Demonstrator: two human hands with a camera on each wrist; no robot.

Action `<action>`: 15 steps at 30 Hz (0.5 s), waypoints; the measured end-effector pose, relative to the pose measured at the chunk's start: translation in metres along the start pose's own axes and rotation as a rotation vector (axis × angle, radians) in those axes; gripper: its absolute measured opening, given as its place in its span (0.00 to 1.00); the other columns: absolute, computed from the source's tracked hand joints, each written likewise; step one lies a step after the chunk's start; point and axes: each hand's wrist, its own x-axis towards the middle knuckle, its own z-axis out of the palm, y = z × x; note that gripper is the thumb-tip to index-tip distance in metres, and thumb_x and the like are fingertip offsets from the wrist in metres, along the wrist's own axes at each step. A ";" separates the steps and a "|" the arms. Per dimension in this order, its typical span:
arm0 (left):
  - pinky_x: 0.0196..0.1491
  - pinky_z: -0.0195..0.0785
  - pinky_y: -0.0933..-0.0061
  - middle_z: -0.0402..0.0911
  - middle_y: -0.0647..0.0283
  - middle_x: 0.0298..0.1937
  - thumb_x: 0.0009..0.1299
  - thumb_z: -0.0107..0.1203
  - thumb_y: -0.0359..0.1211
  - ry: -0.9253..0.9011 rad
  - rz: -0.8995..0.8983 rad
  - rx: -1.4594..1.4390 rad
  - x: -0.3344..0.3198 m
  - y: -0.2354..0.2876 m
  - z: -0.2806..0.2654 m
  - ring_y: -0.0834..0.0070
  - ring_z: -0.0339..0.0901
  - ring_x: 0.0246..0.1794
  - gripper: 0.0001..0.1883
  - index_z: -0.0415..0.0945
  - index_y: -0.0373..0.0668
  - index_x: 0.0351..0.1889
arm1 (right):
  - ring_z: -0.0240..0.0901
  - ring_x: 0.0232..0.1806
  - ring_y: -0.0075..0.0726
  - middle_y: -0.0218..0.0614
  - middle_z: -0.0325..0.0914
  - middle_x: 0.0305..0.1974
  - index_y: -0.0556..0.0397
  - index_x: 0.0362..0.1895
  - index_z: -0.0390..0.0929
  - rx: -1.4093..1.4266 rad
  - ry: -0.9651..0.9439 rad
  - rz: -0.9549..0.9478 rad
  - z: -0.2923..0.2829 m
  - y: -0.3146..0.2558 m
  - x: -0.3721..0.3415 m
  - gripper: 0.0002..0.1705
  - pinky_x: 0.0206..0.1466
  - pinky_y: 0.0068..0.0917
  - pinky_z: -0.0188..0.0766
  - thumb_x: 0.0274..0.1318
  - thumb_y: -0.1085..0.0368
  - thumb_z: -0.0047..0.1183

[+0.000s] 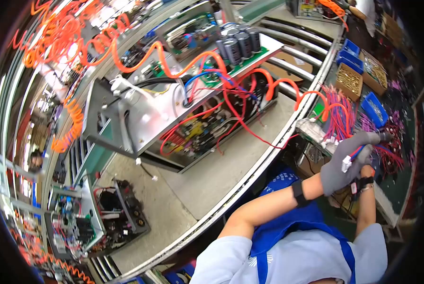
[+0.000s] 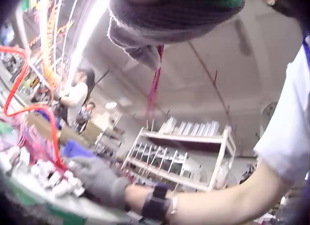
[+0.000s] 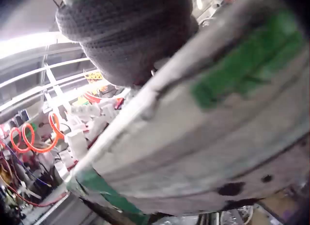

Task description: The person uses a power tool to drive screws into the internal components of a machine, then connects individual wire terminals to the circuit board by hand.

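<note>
My left hand (image 1: 336, 171), in a grey glove, holds a short bundle of red and blue wires with a white connector (image 1: 347, 164) at its end. In the left wrist view red wires (image 2: 155, 84) hang down from that glove. My right hand (image 2: 99, 182), also gloved, is low at the worktable, right beside a heap of white connectors (image 2: 58, 179); its fingertips are hidden, and I cannot tell whether it grips anything. A spread of red and purple wires (image 1: 336, 111) lies on the worktable by both hands.
Blue bins (image 1: 375, 110) and a box of brass-coloured parts (image 1: 349, 80) stand beyond the wires. Left of me, an open metal chassis (image 1: 150, 125) with circuit boards and loose red wires sits on the conveyor line (image 1: 231, 165). An orange coiled hose (image 1: 287, 85) crosses above it.
</note>
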 end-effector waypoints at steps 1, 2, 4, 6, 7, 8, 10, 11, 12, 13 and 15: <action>0.51 0.69 0.73 0.78 0.58 0.49 0.78 0.44 0.36 0.007 -0.068 -0.009 -0.003 0.022 -0.012 0.73 0.76 0.46 0.16 0.71 0.35 0.55 | 0.63 0.66 0.51 0.49 0.68 0.63 0.58 0.62 0.70 0.017 0.005 0.002 -0.006 0.003 0.008 0.26 0.69 0.40 0.58 0.58 0.66 0.48; 0.51 0.69 0.74 0.77 0.59 0.52 0.80 0.40 0.39 0.066 -0.193 -0.192 -0.012 0.031 -0.021 0.75 0.76 0.48 0.18 0.70 0.36 0.58 | 0.63 0.66 0.51 0.49 0.68 0.63 0.58 0.62 0.70 0.013 0.020 -0.010 -0.014 0.004 0.016 0.26 0.69 0.40 0.58 0.58 0.66 0.48; 0.48 0.73 0.73 0.78 0.59 0.50 0.80 0.39 0.44 0.209 -0.434 -0.182 -0.036 0.041 -0.058 0.77 0.77 0.43 0.23 0.68 0.35 0.61 | 0.65 0.65 0.50 0.49 0.69 0.61 0.58 0.61 0.71 -0.234 0.137 -0.090 -0.027 0.003 0.025 0.23 0.69 0.38 0.57 0.62 0.65 0.47; 0.46 0.73 0.75 0.79 0.56 0.50 0.80 0.41 0.46 0.279 -0.513 -0.103 -0.063 0.065 -0.093 0.77 0.78 0.41 0.25 0.68 0.31 0.59 | 0.67 0.63 0.46 0.46 0.71 0.60 0.59 0.60 0.71 -0.089 0.218 -0.083 -0.053 -0.039 0.027 0.23 0.68 0.35 0.58 0.61 0.66 0.47; 0.47 0.73 0.75 0.79 0.56 0.49 0.79 0.41 0.46 0.300 -0.529 -0.051 -0.077 0.072 -0.106 0.77 0.78 0.41 0.25 0.69 0.31 0.59 | 0.67 0.62 0.44 0.45 0.72 0.59 0.59 0.60 0.71 -0.021 0.265 -0.071 -0.065 -0.074 0.026 0.23 0.68 0.34 0.59 0.61 0.66 0.47; 0.46 0.73 0.75 0.80 0.56 0.49 0.79 0.42 0.46 0.381 -0.585 -0.083 -0.095 0.067 -0.117 0.77 0.78 0.41 0.25 0.71 0.31 0.57 | 0.69 0.60 0.40 0.43 0.74 0.56 0.59 0.59 0.72 0.278 0.191 -0.039 -0.074 -0.133 0.023 0.22 0.65 0.33 0.61 0.61 0.66 0.48; 0.45 0.73 0.75 0.81 0.56 0.46 0.79 0.43 0.46 0.397 -0.667 0.046 -0.108 0.088 -0.125 0.77 0.78 0.40 0.25 0.73 0.31 0.55 | 0.72 0.54 0.34 0.40 0.77 0.51 0.60 0.56 0.73 0.650 -0.054 -0.042 -0.071 -0.234 0.017 0.20 0.60 0.30 0.65 0.61 0.66 0.49; 0.44 0.73 0.76 0.81 0.56 0.46 0.78 0.43 0.47 0.416 -0.691 0.049 -0.116 0.091 -0.128 0.77 0.78 0.39 0.25 0.73 0.31 0.54 | 0.73 0.52 0.33 0.39 0.79 0.48 0.60 0.55 0.75 0.721 -0.228 -0.082 -0.066 -0.265 0.015 0.19 0.58 0.29 0.67 0.61 0.65 0.49; 0.44 0.73 0.75 0.82 0.56 0.45 0.78 0.44 0.47 0.401 -0.707 0.052 -0.121 0.092 -0.128 0.76 0.78 0.39 0.25 0.73 0.31 0.53 | 0.75 0.48 0.32 0.38 0.80 0.44 0.60 0.53 0.76 0.657 -0.272 -0.251 -0.050 -0.291 0.014 0.18 0.54 0.29 0.69 0.62 0.63 0.49; 0.44 0.73 0.75 0.82 0.56 0.44 0.78 0.44 0.47 0.390 -0.721 0.054 -0.126 0.094 -0.128 0.76 0.78 0.38 0.25 0.73 0.31 0.53 | 0.75 0.48 0.31 0.40 0.79 0.45 0.58 0.53 0.76 0.644 -0.427 -0.287 -0.026 -0.307 0.014 0.20 0.53 0.29 0.70 0.63 0.60 0.50; 0.44 0.73 0.74 0.82 0.56 0.42 0.77 0.46 0.47 0.338 -0.758 0.084 -0.137 0.095 -0.130 0.76 0.78 0.37 0.25 0.74 0.31 0.52 | 0.76 0.40 0.29 0.38 0.79 0.39 0.59 0.53 0.75 0.634 -0.506 -0.587 0.018 -0.342 0.013 0.22 0.44 0.28 0.73 0.65 0.55 0.49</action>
